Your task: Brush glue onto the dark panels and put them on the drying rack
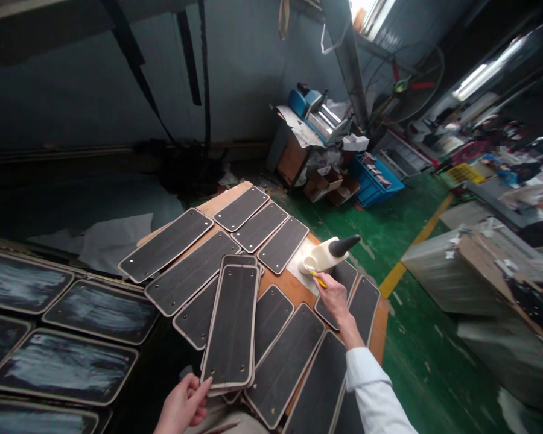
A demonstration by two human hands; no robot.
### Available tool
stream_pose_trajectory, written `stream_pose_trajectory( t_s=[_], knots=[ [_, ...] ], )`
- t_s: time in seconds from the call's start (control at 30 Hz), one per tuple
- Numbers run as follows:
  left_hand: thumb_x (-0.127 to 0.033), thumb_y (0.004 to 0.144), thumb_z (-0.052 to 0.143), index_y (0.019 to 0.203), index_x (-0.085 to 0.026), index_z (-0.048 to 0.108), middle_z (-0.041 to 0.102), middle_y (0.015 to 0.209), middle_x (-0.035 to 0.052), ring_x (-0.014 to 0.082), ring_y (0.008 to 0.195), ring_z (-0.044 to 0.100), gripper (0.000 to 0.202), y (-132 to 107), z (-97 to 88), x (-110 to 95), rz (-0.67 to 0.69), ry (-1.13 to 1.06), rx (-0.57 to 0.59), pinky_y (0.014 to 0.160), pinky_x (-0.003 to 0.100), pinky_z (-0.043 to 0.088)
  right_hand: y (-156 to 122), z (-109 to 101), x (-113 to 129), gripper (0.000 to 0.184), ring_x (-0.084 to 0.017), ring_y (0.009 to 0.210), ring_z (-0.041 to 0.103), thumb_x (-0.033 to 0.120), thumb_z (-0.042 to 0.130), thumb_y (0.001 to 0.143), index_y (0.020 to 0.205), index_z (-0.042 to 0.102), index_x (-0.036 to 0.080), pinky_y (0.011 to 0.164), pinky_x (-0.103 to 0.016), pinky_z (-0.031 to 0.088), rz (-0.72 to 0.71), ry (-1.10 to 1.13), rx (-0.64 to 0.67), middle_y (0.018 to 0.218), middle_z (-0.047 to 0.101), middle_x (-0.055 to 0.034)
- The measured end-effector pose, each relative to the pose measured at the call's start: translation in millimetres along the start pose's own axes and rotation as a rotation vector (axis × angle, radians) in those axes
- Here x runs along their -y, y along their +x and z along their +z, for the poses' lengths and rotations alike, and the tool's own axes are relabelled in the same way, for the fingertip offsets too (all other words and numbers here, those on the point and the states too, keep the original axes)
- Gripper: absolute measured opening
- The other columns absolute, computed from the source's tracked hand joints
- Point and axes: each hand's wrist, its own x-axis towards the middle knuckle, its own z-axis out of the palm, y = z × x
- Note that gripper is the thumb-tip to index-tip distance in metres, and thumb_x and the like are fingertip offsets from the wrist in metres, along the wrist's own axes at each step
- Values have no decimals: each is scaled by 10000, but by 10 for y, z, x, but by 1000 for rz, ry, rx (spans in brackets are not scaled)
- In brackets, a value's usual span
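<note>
My right hand (332, 294) is closed round a small yellow-handled brush (318, 279). The brush's tip reaches into a small white cup (310, 263). Right beside the cup stands a cream-coloured bottle (328, 252) with a black cone-shaped top. At the lower middle, my left hand (186, 402) pinches the near left corner of a black rectangular panel (233, 325) with a pale border and small holes near its ends. That panel lies on top of others like it. More black panels (289, 355) lie spread and overlapping on the wooden board (380, 325).
On the left lie several black panels (66, 364) streaked with a whitish coating. Beyond the board are a blue crate (375, 184), cardboard boxes (321, 181) and a roller machine (328, 120). A large fan (402, 84) stands farther back. Green floor (416, 355) runs along the right.
</note>
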Motion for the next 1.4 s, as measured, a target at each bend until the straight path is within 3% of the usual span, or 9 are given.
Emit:
stream_pose_trajectory(
  t_s=[0.13, 0.27, 0.47, 0.63, 0.83, 0.93, 1.13, 1.4],
  knots=[
    [-808, 562, 551, 607, -238, 309, 508, 432, -47, 140, 375, 536, 620, 10, 8, 16, -7, -16, -2, 382, 216, 344, -133, -85, 84, 244, -214, 770, 638, 435, 537, 899, 929, 705, 260, 689, -261, 419, 74, 92, -28, 883, 704, -44],
    [-797, 576, 552, 588, -241, 312, 489, 401, -49, 142, 361, 521, 607, 30, -4, 40, 32, -17, 6, 376, 217, 321, -144, -55, 155, 273, -202, 707, 653, 477, 597, 844, 946, 699, 246, 667, -269, 469, 253, 345, -177, 831, 705, -31],
    [-797, 586, 539, 581, -245, 318, 499, 390, -33, 169, 394, 544, 594, 35, -33, 31, 45, 30, 26, 392, 230, 330, 65, 314, 135, 448, -179, 513, 643, 498, 751, 670, 942, 632, 163, 482, -253, 506, 591, 909, -448, 642, 662, -9],
    [-807, 591, 532, 591, -248, 321, 515, 408, -27, 177, 416, 557, 597, 46, -62, 35, 52, 29, 68, 408, 239, 341, -25, 565, 77, 491, -179, 535, 672, 515, 738, 677, 968, 561, 161, 484, -252, 539, 724, 1048, -592, 662, 679, -5],
    [-778, 623, 552, 599, -248, 314, 484, 397, -47, 164, 402, 538, 582, 82, -60, 110, 60, 3, 79, 407, 227, 300, -356, 443, 88, 453, -162, 610, 695, 427, 806, 644, 933, 574, 167, 527, -208, 560, 808, 1168, -643, 697, 697, -3],
    [-767, 627, 567, 599, -248, 310, 468, 391, -54, 160, 391, 525, 580, 94, -52, 143, 71, -15, 72, 402, 223, 284, -326, 414, 79, 420, -169, 664, 705, 394, 808, 646, 921, 585, 168, 580, -226, 583, 830, 1241, -630, 726, 708, -16],
    [-756, 632, 582, 607, -242, 306, 455, 385, -64, 148, 377, 513, 584, 96, -74, 162, 95, -25, 99, 408, 213, 262, -108, 566, -16, 349, -195, 675, 709, 367, 797, 631, 795, 568, 161, 601, -271, 605, 894, 1315, -627, 666, 694, -28],
    [-737, 640, 596, 617, -240, 316, 427, 392, -81, 125, 365, 472, 571, 134, -84, 222, 116, -81, 110, 415, 212, 274, -441, 429, 49, 364, -196, 649, 702, 375, 803, 622, 800, 578, 150, 589, -280, 596, 854, 1278, -657, 666, 688, -33]
  ],
)
